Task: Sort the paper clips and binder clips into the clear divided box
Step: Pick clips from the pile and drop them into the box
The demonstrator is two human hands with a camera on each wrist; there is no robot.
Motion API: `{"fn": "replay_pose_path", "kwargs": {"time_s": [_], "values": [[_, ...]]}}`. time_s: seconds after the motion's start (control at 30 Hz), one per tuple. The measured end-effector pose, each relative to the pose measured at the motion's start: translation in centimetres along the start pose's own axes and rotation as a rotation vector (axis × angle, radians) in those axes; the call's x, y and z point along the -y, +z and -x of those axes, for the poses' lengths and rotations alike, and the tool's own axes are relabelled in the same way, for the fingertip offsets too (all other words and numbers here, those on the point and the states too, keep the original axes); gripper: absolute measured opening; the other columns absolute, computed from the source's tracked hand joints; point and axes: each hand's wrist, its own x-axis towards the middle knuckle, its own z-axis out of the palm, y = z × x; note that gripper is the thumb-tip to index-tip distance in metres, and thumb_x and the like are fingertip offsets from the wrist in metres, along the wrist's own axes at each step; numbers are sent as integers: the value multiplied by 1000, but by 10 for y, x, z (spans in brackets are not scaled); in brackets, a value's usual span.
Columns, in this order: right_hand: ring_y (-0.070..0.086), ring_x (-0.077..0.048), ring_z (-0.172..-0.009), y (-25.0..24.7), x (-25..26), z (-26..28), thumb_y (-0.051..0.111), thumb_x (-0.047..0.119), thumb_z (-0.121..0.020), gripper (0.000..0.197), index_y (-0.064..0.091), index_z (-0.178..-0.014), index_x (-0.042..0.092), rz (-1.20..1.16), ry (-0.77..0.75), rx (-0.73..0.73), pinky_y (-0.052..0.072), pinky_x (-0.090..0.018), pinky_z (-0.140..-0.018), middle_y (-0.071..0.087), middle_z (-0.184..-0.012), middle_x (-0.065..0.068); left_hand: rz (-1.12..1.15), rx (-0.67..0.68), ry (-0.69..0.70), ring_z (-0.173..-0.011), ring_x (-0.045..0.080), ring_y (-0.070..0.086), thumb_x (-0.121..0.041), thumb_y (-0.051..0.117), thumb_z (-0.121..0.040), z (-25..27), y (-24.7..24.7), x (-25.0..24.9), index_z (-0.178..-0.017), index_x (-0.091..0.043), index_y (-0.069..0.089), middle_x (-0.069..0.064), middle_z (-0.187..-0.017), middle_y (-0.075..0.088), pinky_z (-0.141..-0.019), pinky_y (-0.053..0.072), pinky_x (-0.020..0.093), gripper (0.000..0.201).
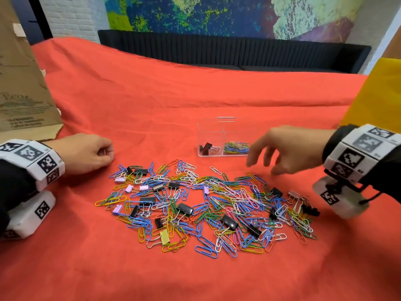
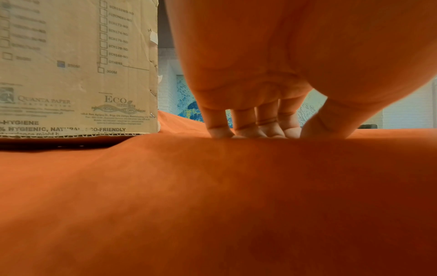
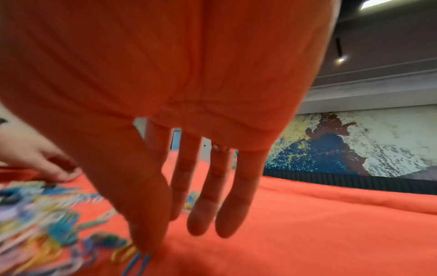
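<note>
Hands (image 1: pixel 284 148) beside cardboard box (image 1: pixel 19 83)

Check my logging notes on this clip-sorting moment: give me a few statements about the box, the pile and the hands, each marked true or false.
1. The clear divided box already holds binder clips in its left compartment and paper clips in its right. True.
2. The right hand grips a black binder clip. False: its fingers are spread and hold nothing, above the pile's far right edge.
3. The left hand rests on the red cloth beside the pile of clips. True.
4. The pile holds only paper clips. False: black, lilac and yellow binder clips are mixed in.
5. A cardboard box stands on the left. True.
</note>
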Motion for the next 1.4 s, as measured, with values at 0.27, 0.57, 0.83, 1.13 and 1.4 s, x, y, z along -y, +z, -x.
{"fn": "replay_pose_path", "kwargs": {"time_s": [0.27,0.57,0.83,1.13,1.4], "values": [[62,-5,-82,27,-8,2,71,12,-70,55,63,-110,49,2,-121,37,54,-22,-71,58,-105,23,6,0,-2,-66,11,58,-29,59,-89,0,1,2,-79,-23,60,-9,-70,64,-69,44,27,12],[65,-1,-75,28,9,-3,74,23,-77,12,72,-86,30,-19,-48,-65,53,-23,-73,68,-72,15,11,4,-14,-70,15,60,-28,59,-90,2,0,0,-81,-21,60,-7,-72,66,-69,41,26,11],[63,-5,-80,29,26,-4,66,17,-79,30,69,-101,36,56,-156,-44,54,-26,-73,62,-87,19,8,7,-10,-68,13,59,-28,59,-90,2,-1,0,-81,-21,60,-8,-71,65,-68,40,26,11],[63,-6,-70,18,31,-11,65,12,-68,20,64,-71,32,75,-59,-48,54,-28,-67,64,-65,14,10,3,-8,-68,12,59,-28,59,-90,1,0,1,-82,-22,60,-8,-72,65,-69,41,26,10],[70,-14,-70,-42,6,-36,71,6,-68,19,71,-73,24,-11,13,-477,57,-32,-73,69,-70,10,0,0,3,-68,12,57,-28,58,-89,0,0,2,-80,-23,60,-10,-71,63,-71,44,27,10]]}}
